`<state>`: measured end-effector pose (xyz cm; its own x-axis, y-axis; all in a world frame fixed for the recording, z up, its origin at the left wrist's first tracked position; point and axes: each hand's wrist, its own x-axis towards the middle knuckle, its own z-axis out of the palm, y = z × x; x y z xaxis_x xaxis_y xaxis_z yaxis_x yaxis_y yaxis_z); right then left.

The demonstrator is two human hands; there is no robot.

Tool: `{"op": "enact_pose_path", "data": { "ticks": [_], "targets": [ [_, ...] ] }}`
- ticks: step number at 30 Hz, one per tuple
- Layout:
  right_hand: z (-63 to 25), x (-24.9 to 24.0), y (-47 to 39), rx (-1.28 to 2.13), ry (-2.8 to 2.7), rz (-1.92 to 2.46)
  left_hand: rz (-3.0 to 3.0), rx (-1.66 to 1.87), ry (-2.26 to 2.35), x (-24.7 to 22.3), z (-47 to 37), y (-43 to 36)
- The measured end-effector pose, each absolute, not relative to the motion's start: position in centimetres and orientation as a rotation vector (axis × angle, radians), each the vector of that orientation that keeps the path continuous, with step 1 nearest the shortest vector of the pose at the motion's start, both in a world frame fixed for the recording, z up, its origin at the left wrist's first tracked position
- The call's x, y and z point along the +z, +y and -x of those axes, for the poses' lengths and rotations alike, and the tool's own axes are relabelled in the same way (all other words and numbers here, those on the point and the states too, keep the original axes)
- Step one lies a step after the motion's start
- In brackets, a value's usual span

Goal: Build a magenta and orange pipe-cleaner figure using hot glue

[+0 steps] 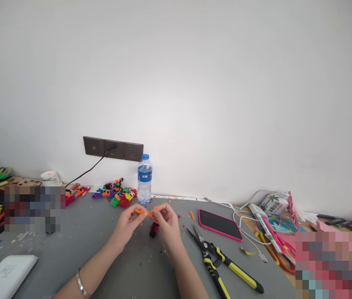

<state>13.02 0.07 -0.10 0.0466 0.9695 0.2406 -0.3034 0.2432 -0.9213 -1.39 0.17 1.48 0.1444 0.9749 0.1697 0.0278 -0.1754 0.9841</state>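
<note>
Between my two hands runs a short orange pipe cleaner (pixel 149 214). My left hand (pixel 131 221) pinches it between thumb and forefinger, and its orange end pokes out past the fingertips. The fingers of my right hand (pixel 166 220) are closed on the other part of it. Below the right fingers hangs a small black and pink pipe-cleaner piece (pixel 154 229); the fingers partly hide where it joins the orange one. Both hands are held above the grey table mat (pixel 126 270). To the right of my right hand lies a loose orange scrap (pixel 192 215).
Yellow-black pruning shears (pixel 208 249) lie at right, blades apart, by a pink-edged phone (pixel 221 225). A water bottle (pixel 145 178) stands behind my hands, beside colourful pipe-cleaner figures (pixel 122 197). A white box-like device (pixel 7 276) is at front left; white cables (pixel 241 224) run at right.
</note>
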Motion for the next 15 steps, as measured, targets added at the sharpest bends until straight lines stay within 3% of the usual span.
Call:
{"op": "enact_pose_path", "data": {
  "ticks": [15],
  "targets": [
    [-13.08, 0.25, -0.08, 1.174, -1.095, 0.822, -1.244, 1.239, 0.987, 0.54, 1.12, 0.36]
  ]
}}
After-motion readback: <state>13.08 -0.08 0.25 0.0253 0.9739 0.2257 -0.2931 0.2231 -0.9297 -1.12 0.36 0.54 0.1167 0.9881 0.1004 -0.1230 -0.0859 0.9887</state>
